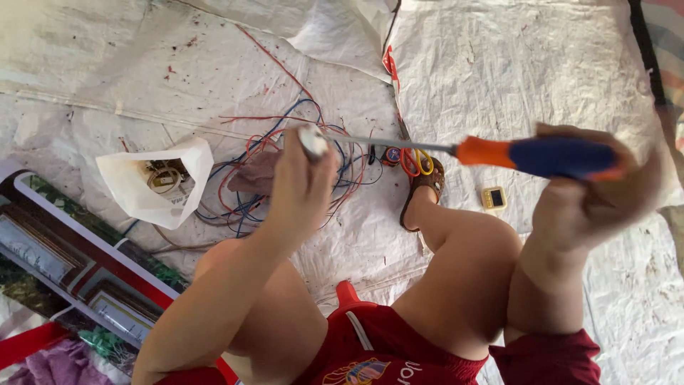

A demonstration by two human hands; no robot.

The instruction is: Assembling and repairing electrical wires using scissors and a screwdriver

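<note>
Right-hand grip (584, 192) wraps the orange-and-blue screwdriver (541, 155), its blade tip meeting a small white round part (312, 140) pinched in the left-hand grip (299, 182) at 9 o'clock, tangled wires (285, 178) on the floor sheet (499, 71) behind; driving appears unfinished.

One screwdriver (499, 152) with an orange and blue handle. One small white round part (313, 140) at its tip. One tangle of red and blue wires (285, 171) just left of the screwdriver's shaft. One white bag (153, 182) left of the screwdriver. One pair of scissors (415, 161) under its shaft. One small yellow device (494, 197) below its handle.
</note>
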